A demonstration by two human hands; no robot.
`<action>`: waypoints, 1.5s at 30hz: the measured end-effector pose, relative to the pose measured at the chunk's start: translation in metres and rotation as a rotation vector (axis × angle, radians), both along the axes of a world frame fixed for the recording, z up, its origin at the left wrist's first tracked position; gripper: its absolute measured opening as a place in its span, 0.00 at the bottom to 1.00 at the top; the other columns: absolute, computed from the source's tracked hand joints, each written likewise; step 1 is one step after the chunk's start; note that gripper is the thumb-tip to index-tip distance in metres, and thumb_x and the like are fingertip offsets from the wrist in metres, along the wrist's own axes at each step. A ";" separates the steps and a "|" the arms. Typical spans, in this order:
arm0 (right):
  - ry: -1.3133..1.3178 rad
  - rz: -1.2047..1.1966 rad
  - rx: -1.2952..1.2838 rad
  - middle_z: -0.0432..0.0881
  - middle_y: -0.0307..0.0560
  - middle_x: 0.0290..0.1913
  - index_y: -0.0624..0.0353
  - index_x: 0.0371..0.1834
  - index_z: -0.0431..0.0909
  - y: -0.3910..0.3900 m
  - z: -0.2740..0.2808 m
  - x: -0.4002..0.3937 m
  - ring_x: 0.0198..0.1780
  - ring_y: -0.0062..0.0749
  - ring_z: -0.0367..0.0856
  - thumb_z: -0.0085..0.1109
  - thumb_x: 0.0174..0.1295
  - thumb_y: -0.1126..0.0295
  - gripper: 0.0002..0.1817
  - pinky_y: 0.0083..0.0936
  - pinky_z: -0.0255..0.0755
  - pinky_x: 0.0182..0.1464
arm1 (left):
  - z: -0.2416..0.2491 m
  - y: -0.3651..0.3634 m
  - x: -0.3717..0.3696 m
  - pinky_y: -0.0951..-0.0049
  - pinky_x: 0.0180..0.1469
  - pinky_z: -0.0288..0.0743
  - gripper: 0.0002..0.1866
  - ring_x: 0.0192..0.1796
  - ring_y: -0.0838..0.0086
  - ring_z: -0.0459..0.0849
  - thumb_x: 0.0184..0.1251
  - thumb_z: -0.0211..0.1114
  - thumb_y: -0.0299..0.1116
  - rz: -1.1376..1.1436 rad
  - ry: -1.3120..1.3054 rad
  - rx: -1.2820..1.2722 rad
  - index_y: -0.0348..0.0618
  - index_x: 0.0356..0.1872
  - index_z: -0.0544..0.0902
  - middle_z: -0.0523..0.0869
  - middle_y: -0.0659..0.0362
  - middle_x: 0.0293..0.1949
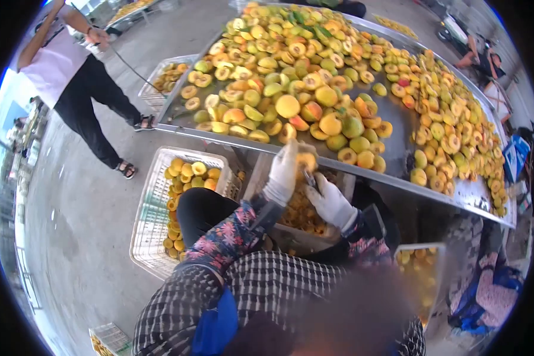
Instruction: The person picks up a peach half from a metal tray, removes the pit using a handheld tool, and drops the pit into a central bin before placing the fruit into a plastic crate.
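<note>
My left hand [285, 169], in a white glove, is closed around a cut yellow fruit half [306, 161] just in front of the metal table's near edge. In my right hand [331, 202], also gloved, is a small metal tool [308, 177] whose tip meets the fruit. Directly below both hands stands a crate [310, 236] containing brownish-yellow scraps. Beyond them, the metal table [397, 133] carries a large heap of whole and halved yellow-orange fruit.
A white basket [143, 228] of fruit halves stands beside my left leg, and another basket [151, 86] sits beyond it. One person [80, 77] stands at the upper left, holding a thin rod. More crates and people are at the right.
</note>
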State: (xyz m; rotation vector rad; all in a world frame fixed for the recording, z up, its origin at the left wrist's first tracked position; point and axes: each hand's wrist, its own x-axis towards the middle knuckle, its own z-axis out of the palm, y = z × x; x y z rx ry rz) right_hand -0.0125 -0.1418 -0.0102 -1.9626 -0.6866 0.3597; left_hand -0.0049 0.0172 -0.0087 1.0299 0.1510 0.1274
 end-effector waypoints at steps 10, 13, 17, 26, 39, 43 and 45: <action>0.236 0.024 0.170 0.77 0.44 0.33 0.62 0.53 0.70 -0.007 -0.027 -0.014 0.35 0.33 0.76 0.52 0.70 0.57 0.19 0.30 0.72 0.40 | -0.004 0.009 0.004 0.74 0.36 0.79 0.27 0.31 0.70 0.86 0.71 0.58 0.53 -0.267 0.110 0.121 0.33 0.32 0.84 0.87 0.54 0.30; 0.756 -0.093 0.338 0.70 0.31 0.35 0.60 0.51 0.71 0.002 -0.004 -0.019 0.33 0.18 0.68 0.52 0.71 0.60 0.15 0.19 0.68 0.38 | 0.005 -0.003 0.002 0.74 0.31 0.78 0.25 0.27 0.72 0.84 0.73 0.57 0.50 -0.106 0.145 0.018 0.33 0.31 0.84 0.86 0.54 0.27; 0.127 -0.021 0.216 0.80 0.47 0.37 0.63 0.56 0.70 -0.002 -0.037 -0.009 0.39 0.36 0.79 0.53 0.70 0.61 0.19 0.29 0.72 0.44 | 0.021 -0.007 -0.001 0.76 0.31 0.77 0.25 0.26 0.73 0.83 0.73 0.57 0.50 -0.091 0.235 0.014 0.35 0.29 0.84 0.85 0.56 0.26; -0.018 -0.125 0.070 0.81 0.67 0.41 0.65 0.52 0.69 0.002 -0.025 -0.022 0.47 0.62 0.80 0.52 0.69 0.60 0.19 0.45 0.72 0.44 | 0.019 -0.018 -0.003 0.70 0.33 0.82 0.28 0.30 0.70 0.85 0.75 0.53 0.53 -0.008 0.177 0.003 0.33 0.31 0.82 0.86 0.52 0.31; 1.463 0.086 0.764 0.59 0.29 0.16 0.51 0.39 0.71 -0.020 0.007 -0.025 0.12 0.18 0.58 0.42 0.74 0.49 0.18 0.18 0.51 0.15 | 0.011 -0.023 0.000 0.66 0.35 0.85 0.24 0.34 0.61 0.87 0.73 0.57 0.50 -0.192 0.168 -0.225 0.33 0.35 0.79 0.85 0.49 0.35; 1.602 0.210 0.920 0.61 0.30 0.17 0.51 0.38 0.69 -0.028 -0.012 -0.025 0.12 0.17 0.55 0.43 0.74 0.48 0.18 0.17 0.49 0.14 | -0.007 -0.021 0.010 0.75 0.30 0.80 0.23 0.29 0.71 0.86 0.71 0.60 0.49 -0.313 0.123 0.029 0.34 0.34 0.83 0.86 0.54 0.31; 1.578 0.237 0.914 0.60 0.30 0.17 0.51 0.39 0.70 -0.032 -0.013 -0.025 0.11 0.17 0.55 0.42 0.74 0.47 0.19 0.17 0.49 0.13 | -0.011 -0.020 0.015 0.82 0.26 0.74 0.21 0.24 0.80 0.81 0.70 0.62 0.47 -0.289 0.133 0.178 0.35 0.32 0.85 0.86 0.58 0.28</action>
